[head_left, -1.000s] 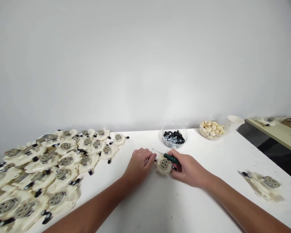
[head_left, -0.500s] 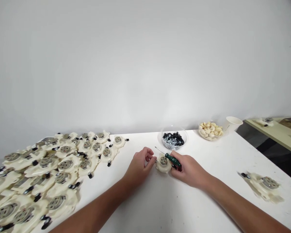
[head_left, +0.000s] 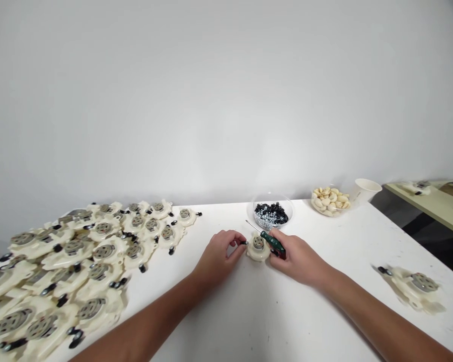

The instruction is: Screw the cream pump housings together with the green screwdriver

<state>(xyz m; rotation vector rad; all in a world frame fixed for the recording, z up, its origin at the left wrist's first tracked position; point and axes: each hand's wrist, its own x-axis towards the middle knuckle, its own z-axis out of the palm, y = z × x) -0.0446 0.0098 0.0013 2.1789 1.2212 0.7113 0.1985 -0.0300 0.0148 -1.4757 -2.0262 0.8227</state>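
Observation:
A cream plastic housing with a round grey motor (head_left: pixel 258 247) sits on the table between my hands. My left hand (head_left: pixel 223 254) is closed in a pinch on a small black part (head_left: pixel 243 243) at the housing's left edge. My right hand (head_left: pixel 296 256) is wrapped round a screwdriver (head_left: pixel 269 238) with a dark green handle. Its thin metal shaft points up and to the left, above the housing and apart from it. The fingers of my right hand come close to the housing's right side; whether they touch it I cannot tell.
Many similar motor housings (head_left: pixel 103 251) with black parts cover the table's left side. Behind my hands stands a clear bowl of small black parts (head_left: pixel 272 213). Further right are a bowl of cream pieces (head_left: pixel 330 201) and a white cup (head_left: pixel 366 191). Another housing (head_left: pixel 415 286) lies far right.
My left fingers have shifted slightly, and the small black part between them now shows. The view has moved a little; the screwdriver stays in my right hand.

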